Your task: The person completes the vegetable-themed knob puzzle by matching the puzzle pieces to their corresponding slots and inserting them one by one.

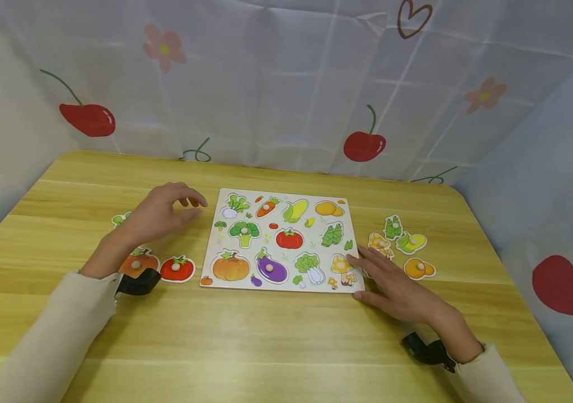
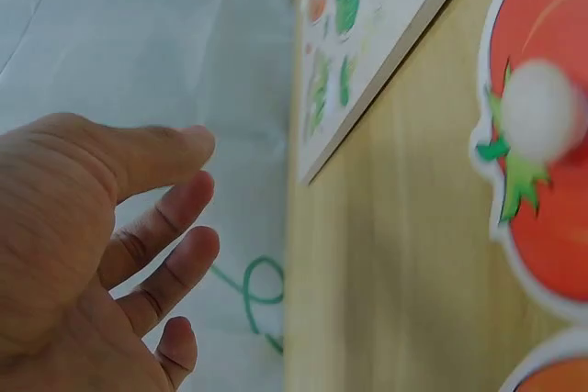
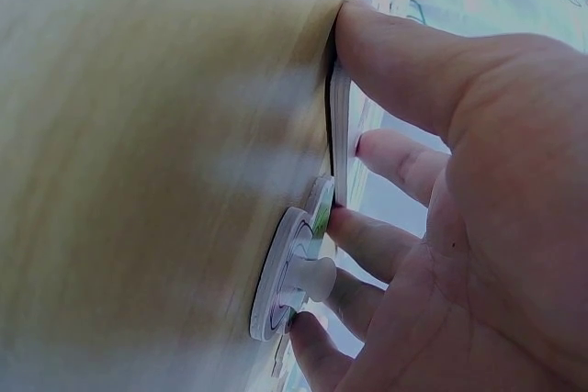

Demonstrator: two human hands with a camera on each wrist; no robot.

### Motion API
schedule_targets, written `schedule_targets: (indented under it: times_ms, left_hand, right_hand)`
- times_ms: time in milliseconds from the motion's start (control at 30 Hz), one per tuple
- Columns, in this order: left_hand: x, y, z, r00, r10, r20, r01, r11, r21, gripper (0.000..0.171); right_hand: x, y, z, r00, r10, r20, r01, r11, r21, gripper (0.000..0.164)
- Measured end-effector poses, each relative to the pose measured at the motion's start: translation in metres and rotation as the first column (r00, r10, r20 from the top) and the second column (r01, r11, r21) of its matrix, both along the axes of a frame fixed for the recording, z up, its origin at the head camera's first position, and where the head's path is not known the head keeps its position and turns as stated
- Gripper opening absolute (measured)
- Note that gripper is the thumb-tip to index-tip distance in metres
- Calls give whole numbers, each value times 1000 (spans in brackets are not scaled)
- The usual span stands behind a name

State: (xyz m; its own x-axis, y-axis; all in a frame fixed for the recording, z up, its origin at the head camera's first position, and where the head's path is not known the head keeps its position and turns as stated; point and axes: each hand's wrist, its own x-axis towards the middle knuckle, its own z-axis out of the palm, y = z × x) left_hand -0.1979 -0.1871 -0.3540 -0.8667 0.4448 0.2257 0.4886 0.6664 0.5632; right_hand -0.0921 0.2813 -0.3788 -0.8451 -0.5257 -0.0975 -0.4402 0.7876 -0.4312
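A white puzzle board (image 1: pixel 286 193) with vegetable pictures lies flat on the table. Knobs stand on its carrot (image 1: pixel 266 207), broccoli (image 1: pixel 244 230) and eggplant (image 1: pixel 271 270) pieces. My left hand (image 1: pixel 170 210) hovers left of the board, its fingers loosely bent and nothing between them. Near that wrist lie a knobbed tomato piece (image 1: pixel 177 268) and a pumpkin piece (image 1: pixel 139 262), the latter partly covered by the arm. At the board's near right corner, my right hand (image 1: pixel 397 282) touches the edges with thumb and fairly straight, spread fingers. A knobbed piece (image 3: pixel 276 273) lies beside those fingers.
Right of the board lie loose knobbed pieces: a mushroom (image 1: pixel 379 242), a green leafy vegetable (image 1: pixel 393 228), a corn (image 1: pixel 411 243) and an orange round one (image 1: pixel 419 269). Green leaves of another piece (image 1: pixel 119 219) show behind the left arm. A cherry-printed curtain (image 1: pixel 276 101) hangs behind the table.
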Motion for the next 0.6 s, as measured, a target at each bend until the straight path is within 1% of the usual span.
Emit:
schedule_targets:
  times_ms: [67,133,233,300,400,600]
  left_hand:
    - [1,-9,3,1000,4,-10,-4,1000,11,15]
    - [3,-17,6,1000,17,-6,-16,1000,20,17]
    - [5,-30,11,998,55,26,-55,998,25,20]
    - [7,-39,13,995,83,63,-84,996,16,22]
    - [8,-53,14,988,119,102,-120,993,4,24]
    - [12,-78,11,978,158,134,-158,987,-14,26]
  right_hand:
    - [0,0,0,1000,1,-2,-1,1000,-2,66]
    - [0,0,0,1000,3,-3,-3,1000,-2,66]
    - [0,1,-1,1000,2,-1,-2,1000,-3,66]
    - [0,1,0,1000,2,-1,-2,1000,-1,66]
    - [0,1,1,1000,0,-1,0,1000,1,66]
    - [0,2,2,1000,9,-12,-9,1000,-2,66]
